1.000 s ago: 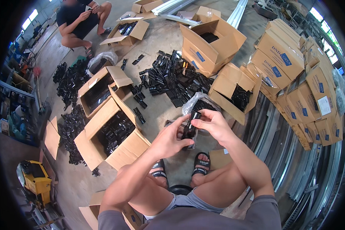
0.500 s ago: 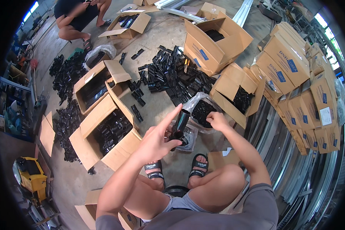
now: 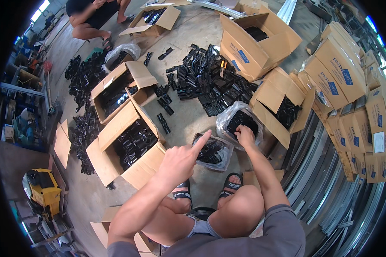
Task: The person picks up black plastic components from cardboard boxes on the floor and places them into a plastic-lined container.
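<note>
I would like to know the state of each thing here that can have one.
Left hand: index finger extended; grip hidden
Right hand: fingers bent, at black parts
Bag by right hand: open, filled
Bag near left hand: open, parts inside
Front left box: open, parts inside
Tall box: open, flaps raised
Stacked boxes: appear shut
Floor pile: loose, heaped

Bright white window panes (image 3: 36, 16) glow at the upper left beyond a smooth grey concrete floor (image 3: 83, 201), with cluttered blue-grey metal shelving (image 3: 21, 89) along the left side.
</note>
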The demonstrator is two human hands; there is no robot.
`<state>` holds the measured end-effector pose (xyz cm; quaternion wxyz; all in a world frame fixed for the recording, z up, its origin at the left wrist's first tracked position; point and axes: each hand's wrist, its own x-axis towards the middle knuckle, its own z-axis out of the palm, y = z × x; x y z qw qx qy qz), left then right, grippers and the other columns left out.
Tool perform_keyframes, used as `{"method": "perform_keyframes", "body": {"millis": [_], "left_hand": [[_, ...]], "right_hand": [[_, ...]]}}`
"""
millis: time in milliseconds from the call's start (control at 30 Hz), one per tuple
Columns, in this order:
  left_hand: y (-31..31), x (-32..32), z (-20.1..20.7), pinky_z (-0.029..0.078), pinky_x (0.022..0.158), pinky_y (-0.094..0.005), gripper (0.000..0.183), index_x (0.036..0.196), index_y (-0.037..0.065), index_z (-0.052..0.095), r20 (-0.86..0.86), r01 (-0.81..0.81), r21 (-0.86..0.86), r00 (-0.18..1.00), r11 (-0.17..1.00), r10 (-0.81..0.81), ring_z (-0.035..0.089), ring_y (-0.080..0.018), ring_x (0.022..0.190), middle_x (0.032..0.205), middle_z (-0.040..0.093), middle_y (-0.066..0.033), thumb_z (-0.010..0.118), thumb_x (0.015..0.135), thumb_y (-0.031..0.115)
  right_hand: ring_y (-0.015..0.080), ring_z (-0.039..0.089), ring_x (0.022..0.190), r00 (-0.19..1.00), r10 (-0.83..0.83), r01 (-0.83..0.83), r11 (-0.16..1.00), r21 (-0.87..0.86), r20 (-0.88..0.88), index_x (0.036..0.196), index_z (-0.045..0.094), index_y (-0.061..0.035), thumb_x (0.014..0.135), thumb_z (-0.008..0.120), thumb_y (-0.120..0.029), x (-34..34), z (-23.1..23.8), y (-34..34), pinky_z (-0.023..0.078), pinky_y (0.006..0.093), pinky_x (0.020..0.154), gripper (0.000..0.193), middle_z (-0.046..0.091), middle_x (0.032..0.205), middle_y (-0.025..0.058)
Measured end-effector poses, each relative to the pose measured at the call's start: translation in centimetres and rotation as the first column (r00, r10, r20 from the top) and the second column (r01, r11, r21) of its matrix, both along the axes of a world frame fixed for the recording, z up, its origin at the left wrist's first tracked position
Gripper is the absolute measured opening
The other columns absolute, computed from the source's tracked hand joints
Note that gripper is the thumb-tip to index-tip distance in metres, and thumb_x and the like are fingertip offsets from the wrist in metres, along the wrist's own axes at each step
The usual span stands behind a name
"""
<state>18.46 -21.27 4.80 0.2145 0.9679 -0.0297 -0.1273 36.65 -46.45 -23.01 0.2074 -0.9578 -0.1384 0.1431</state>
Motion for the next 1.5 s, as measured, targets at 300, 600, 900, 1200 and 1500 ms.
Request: {"method": "perform_keyframes", "body": {"millis": [300, 600, 900, 1200, 1500], "left_hand": [[-0.5, -0.1, 0.1, 0.053, 0.059, -0.0449, 0.091, 0.150, 0.010, 0.034, 0.114, -0.002, 0.078, 0.993, 0.997, -0.007, 0.068, -0.0349, 0.069, 0.077, 0.067, -0.0140, 0.069, 0.066, -0.002], [-0.5, -0.9, 0.7, 0.052, 0.064, -0.0478, 0.073, 0.137, 0.011, 0.040, 0.123, -0.040, 0.049, 0.992, 0.998, 0.033, 0.068, -0.0388, 0.076, 0.077, 0.068, -0.0152, 0.077, 0.075, 0.007], [-1.3, -1.1, 2.1, 0.053, 0.063, -0.0512, 0.065, 0.130, 0.007, 0.041, 0.189, -0.025, 0.007, 0.982, 1.000, 0.024, 0.068, -0.0418, 0.075, 0.076, 0.068, -0.0183, 0.072, 0.072, 0.003], [-0.7, -3.0, 2.9, 0.052, 0.060, -0.0518, 0.060, 0.126, 0.005, 0.042, 0.274, -0.055, -0.046, 0.960, 0.997, 0.065, 0.067, -0.0430, 0.072, 0.074, 0.067, -0.0195, 0.066, 0.071, -0.001], [0.4, -3.7, 3.3, 0.052, 0.063, -0.0524, 0.062, 0.127, 0.005, 0.041, 0.277, -0.083, -0.090, 0.955, 0.993, 0.105, 0.067, -0.0437, 0.076, 0.077, 0.067, -0.0213, 0.069, 0.071, 0.002]], "right_hand": [[0.0385, 0.068, 0.093, 0.978, -0.129, 0.123, 0.991, 0.047, 0.166, 0.094, 0.070, -0.0041, 0.086, 0.067, -0.007, 0.6, 1.2, 0.4, 0.054, 0.0481, 0.084, 0.009, 0.070, 0.097, 0.0178], [0.0220, 0.071, 0.086, 0.957, 0.127, -0.271, 0.711, 0.649, 0.260, 0.101, 0.073, -0.0002, 0.087, 0.069, 0.000, -7.7, 26.1, 2.8, 0.055, 0.0322, 0.074, 0.014, 0.072, 0.095, 0.0126], [0.0282, 0.064, 0.089, 0.525, 0.597, -0.808, 0.574, 0.135, 0.607, 0.099, 0.069, -0.0030, 0.078, 0.067, 0.001, -9.8, 30.5, 5.8, 0.053, 0.0370, 0.082, 0.021, 0.069, 0.095, 0.0094], [0.0300, 0.062, 0.085, 0.495, 0.589, -0.811, 0.576, 0.098, 0.638, 0.097, 0.063, -0.0044, 0.083, 0.067, -0.002, -11.2, 31.9, 7.7, 0.052, 0.0400, 0.078, 0.015, 0.065, 0.085, 0.0098], [0.0286, 0.063, 0.088, 0.527, 0.601, -0.784, 0.616, 0.071, 0.601, 0.103, 0.065, -0.0057, 0.085, 0.068, -0.005, -11.8, 32.0, 8.2, 0.051, 0.0397, 0.078, 0.018, 0.067, 0.088, 0.0115]]}}
